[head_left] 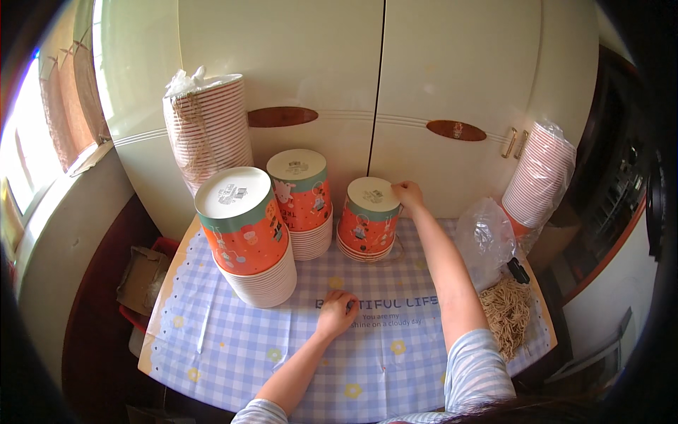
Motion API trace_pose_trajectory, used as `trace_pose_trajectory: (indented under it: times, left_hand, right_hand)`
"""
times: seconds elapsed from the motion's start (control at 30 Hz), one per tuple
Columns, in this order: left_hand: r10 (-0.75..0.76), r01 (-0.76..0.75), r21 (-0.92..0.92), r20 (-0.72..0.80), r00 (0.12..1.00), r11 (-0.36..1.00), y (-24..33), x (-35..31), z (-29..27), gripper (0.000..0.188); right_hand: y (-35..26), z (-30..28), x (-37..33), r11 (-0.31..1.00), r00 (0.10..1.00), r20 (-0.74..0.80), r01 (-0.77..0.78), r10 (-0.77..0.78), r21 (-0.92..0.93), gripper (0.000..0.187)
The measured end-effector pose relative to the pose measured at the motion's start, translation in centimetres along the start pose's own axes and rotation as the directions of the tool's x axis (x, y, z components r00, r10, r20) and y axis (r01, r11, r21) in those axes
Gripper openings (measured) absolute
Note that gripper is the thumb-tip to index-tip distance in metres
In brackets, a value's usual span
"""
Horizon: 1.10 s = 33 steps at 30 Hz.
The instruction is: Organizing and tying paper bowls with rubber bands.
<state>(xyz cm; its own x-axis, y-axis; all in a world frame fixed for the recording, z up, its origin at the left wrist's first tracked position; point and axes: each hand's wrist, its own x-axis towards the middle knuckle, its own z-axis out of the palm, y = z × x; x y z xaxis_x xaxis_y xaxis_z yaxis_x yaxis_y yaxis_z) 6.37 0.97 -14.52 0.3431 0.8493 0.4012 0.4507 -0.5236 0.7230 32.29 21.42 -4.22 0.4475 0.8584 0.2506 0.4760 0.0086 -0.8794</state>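
My right hand (407, 196) is at the upper right edge of a short stack of upside-down orange paper buckets (366, 230), its fingers closed on the rim of the top one's white base. Thin tan cord shows around the lower rims of that stack. My left hand (337, 312) rests on the checked tablecloth in front, fingers curled in; whatever they may hold is hidden. Left of the short stack stand two taller upside-down stacks, a large bucket stack (247, 237) in front and a second bucket stack (300, 201) behind it.
A tall bagged stack of buckets (210, 131) stands at the back left, another bagged stack (540, 177) at the back right. A clear plastic bag (486, 237) and a heap of tan cords (506, 314) lie along the right side. Pale cabinet doors (452, 71) rise behind the table.
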Motion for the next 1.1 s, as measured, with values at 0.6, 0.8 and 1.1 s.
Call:
trace_pose_trajectory:
  times: [0.6, 0.8, 1.1]
  left_hand:
    - [0.040, -0.040, 0.008, -0.004, 0.999, 0.999, -0.3, 0.1, 0.2, 0.010]
    - [0.038, -0.038, 0.019, -0.015, 0.999, 0.999, 0.1, 0.0, 0.2, 0.010]
    - [0.046, -0.046, -0.002, 0.002, 0.999, 0.999, 0.0, 0.0, 0.7, 0.011]
  right_hand:
    - [-2.7, -2.2, -6.3, 0.693, 0.765, 0.366, 0.640, -0.531, -0.332, 0.039]
    - [-1.9, -1.8, -6.3, 0.683, 0.751, 0.323, 0.659, -0.576, -0.316, 0.037]
    - [-1.4, -1.6, -7.3, 0.634, 0.720, 0.181, 0.682, -0.670, -0.365, 0.037]
